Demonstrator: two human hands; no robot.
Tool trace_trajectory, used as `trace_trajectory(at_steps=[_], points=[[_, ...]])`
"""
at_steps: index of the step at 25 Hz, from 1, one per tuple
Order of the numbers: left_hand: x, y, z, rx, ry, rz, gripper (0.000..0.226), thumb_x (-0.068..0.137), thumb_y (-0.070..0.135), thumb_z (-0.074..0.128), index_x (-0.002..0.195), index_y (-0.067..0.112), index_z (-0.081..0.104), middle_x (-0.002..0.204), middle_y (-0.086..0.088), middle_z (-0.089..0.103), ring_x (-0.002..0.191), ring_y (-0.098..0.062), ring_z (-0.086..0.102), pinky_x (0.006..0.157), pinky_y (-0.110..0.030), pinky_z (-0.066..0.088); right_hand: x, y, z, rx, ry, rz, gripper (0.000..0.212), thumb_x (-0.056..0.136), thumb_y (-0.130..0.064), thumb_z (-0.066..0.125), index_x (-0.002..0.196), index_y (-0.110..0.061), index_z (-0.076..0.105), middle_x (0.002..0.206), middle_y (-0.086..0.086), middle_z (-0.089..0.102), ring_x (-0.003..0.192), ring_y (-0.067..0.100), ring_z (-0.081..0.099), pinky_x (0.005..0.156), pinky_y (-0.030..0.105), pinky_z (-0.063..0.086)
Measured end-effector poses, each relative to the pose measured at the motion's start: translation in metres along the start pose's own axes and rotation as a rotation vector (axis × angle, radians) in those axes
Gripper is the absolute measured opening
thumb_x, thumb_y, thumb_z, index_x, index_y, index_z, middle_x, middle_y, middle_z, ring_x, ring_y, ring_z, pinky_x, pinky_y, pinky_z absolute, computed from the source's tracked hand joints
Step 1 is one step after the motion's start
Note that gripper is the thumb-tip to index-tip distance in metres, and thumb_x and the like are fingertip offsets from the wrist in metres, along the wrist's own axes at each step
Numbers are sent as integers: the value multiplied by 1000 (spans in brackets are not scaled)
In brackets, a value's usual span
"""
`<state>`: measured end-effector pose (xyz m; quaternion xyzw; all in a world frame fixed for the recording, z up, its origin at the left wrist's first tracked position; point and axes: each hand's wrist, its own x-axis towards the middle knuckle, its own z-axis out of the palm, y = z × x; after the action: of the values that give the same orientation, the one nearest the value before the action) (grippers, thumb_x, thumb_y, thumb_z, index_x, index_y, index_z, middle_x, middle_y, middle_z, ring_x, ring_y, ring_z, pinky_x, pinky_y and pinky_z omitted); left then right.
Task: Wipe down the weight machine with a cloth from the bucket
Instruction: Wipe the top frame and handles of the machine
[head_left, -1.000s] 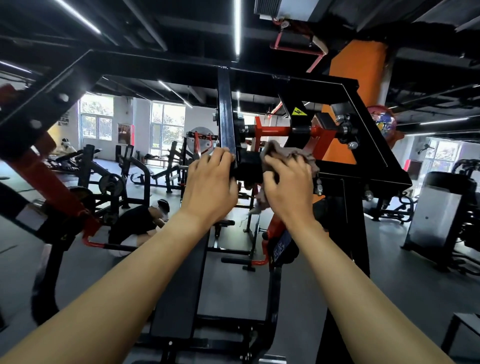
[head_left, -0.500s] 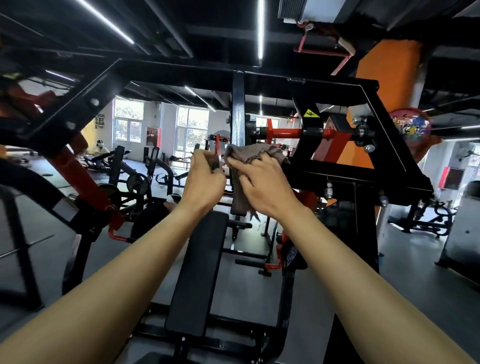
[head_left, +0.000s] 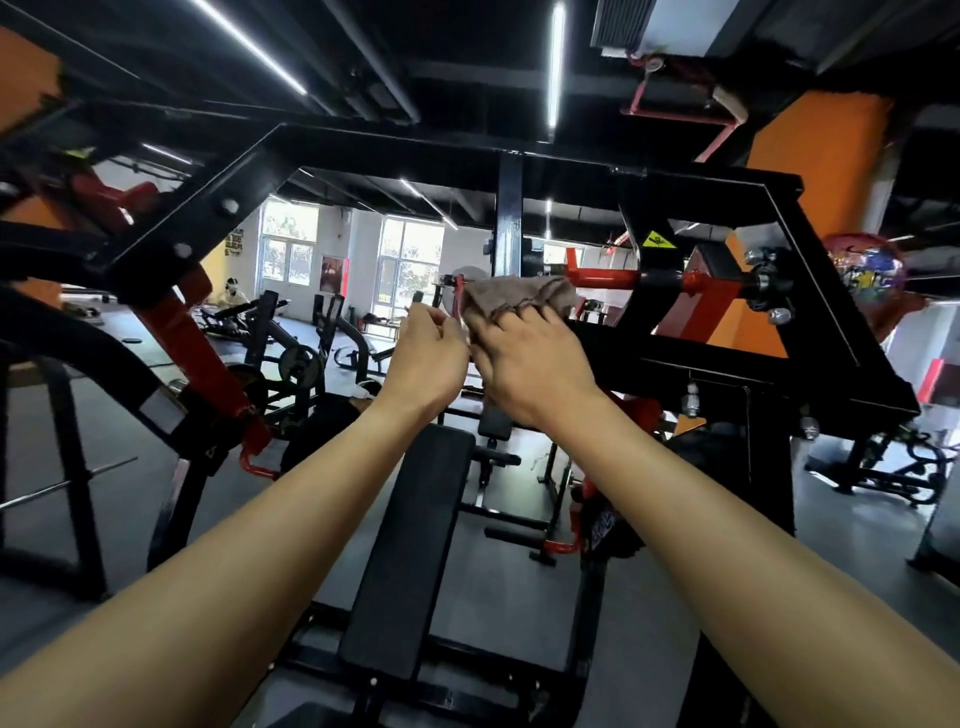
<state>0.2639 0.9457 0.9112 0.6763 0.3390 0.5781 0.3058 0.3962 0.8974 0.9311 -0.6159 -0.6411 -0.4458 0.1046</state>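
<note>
Cloth (head_left: 519, 297) in right hand (head_left: 532, 364)

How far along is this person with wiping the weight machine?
Done: the cloth is fetched. In hand: the right hand holds it at the black frame, and the left hand seems to pinch its edge. Left: nothing shows which parts are already clean; the bench pad and red bar are not being touched.
</note>
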Motion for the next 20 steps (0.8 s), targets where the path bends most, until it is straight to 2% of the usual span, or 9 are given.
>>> trace_trajectory(at_steps=[2,4,7,9,11,14,16,20], points=[[-2,-2,0,84,-13,53,21,106,29,37,118,15,48,123,-7,50,105,-24,56,91,-40,47,29,-6,-8,7,-112,167,55,107,-44,28,159,-25,31,146,8,54,133,31,48,112,46,31],[-3,0,0,133,-23,85,22,106,29,35,119,16,47,127,-7,48,109,-23,54,94,-38,44,46,-19,-15,7,-186,258,54,106,-37,35,157,-19,34,149,10,50,136,31,44,113,44,31],[-1,4,-4,172,-43,128,28,106,31,35,125,15,47,129,-8,49,113,-25,55,100,-43,45,21,-26,-15,-61,-166,162,41,98,-28,53,137,-16,53,134,7,57,126,29,49,108,41,35],[3,8,-6,217,-62,187,28,106,31,35,125,14,47,128,-8,50,113,-25,55,101,-44,46,6,-22,-17,-63,-162,127,37,98,-33,53,130,-17,59,130,5,59,124,28,50,109,42,34],[5,13,-10,272,-78,240,24,106,30,35,119,14,47,123,-8,50,109,-25,55,98,-44,47,23,-18,-22,-34,-159,160,41,99,-36,49,135,-17,56,136,5,57,129,28,48,111,44,33],[10,19,-16,327,-94,290,24,107,29,35,118,12,47,121,-9,51,107,-26,54,94,-42,45,52,-19,-24,23,-199,271,51,102,-34,45,150,-15,40,148,9,48,137,30,42,114,44,31],[17,18,-22,334,-98,309,26,107,31,35,119,11,48,122,-11,51,108,-27,54,95,-44,46,48,-27,-22,67,-200,304,63,99,-30,51,156,-13,30,151,11,45,138,31,42,116,42,31],[29,11,-20,308,-118,272,26,106,30,35,118,12,48,122,-11,52,107,-27,55,96,-48,48,26,-30,-16,0,-200,246,66,95,-32,55,154,-10,34,145,11,50,133,29,45,116,38,29]])
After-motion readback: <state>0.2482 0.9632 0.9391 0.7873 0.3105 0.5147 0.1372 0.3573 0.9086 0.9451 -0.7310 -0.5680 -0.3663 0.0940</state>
